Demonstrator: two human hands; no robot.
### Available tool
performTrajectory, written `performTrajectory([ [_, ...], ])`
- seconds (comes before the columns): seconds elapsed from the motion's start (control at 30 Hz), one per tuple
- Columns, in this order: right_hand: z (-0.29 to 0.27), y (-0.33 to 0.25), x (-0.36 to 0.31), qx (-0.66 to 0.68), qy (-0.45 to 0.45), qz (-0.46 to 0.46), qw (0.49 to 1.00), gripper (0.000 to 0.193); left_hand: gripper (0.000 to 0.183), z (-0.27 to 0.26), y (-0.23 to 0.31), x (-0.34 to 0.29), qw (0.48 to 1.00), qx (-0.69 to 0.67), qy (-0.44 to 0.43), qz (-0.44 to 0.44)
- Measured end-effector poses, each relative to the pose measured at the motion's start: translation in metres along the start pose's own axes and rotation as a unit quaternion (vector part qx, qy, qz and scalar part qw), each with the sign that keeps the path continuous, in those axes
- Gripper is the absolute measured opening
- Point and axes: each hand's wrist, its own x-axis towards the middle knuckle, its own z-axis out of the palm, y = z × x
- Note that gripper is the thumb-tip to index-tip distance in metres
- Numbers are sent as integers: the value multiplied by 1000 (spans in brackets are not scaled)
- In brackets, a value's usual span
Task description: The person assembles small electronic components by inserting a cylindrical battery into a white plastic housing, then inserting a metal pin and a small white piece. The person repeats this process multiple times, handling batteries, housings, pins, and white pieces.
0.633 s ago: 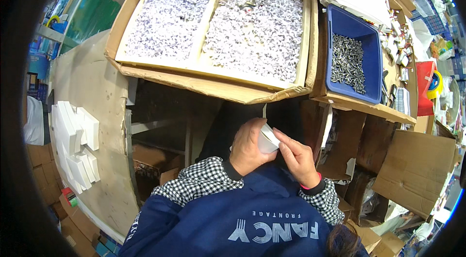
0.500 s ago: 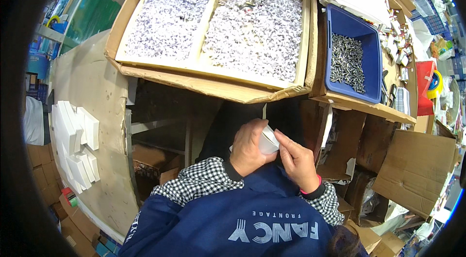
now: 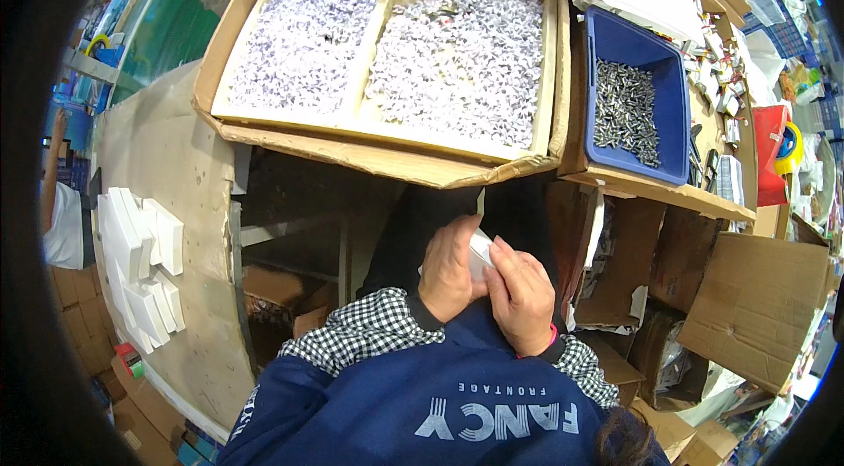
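Observation:
Over my lap, my left hand (image 3: 448, 265) is wrapped round a small white box (image 3: 480, 255); the hand covers most of it. A thin pale flap (image 3: 481, 201) sticks up above the fingers and seems to belong to the box. From the other side, my right hand (image 3: 522, 297) presses its bent fingers and thumb on the box's right edge. Beyond both hands is a cream tray (image 3: 362, 97) with two compartments, each heaped with small white plastic pieces (image 3: 457, 61).
The tray sits in a cut-down cardboard carton (image 3: 352, 154). To its right, a blue bin (image 3: 637, 171) holds many small metal fasteners (image 3: 624, 110). White boxes (image 3: 145, 264) are piled on the left table (image 3: 207, 290). Open cartons (image 3: 747, 308) stand right. Another person's arm (image 3: 54, 167) shows far left.
My right hand has moved slightly left and its fingers have curled over the box's edge. Less of the box shows now. At far left, another person's arm has come into view.

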Motion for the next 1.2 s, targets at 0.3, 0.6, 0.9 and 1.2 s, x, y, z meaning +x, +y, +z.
performTrajectory([
  [0.3, -2, 8, -10, 172, -9, 99, 980, 34, 91, -2, 0, 1, 999, -37, -27, -19],
  [0.6, -6, 11, -4, 87, -17, 30, 996, 35, 88, 1, -1, 2, 999, -18, -38, -23],
  [0.9, -4, 15, 5, 52, -24, 51, 997, 37, 80, 0, 6, 6, 999, 43, -27, -2],
  [1.2, 3, 7, 14, -4, -59, 76, 995, 34, 75, -5, 4, 3, 990, 6, -73, -123],
])
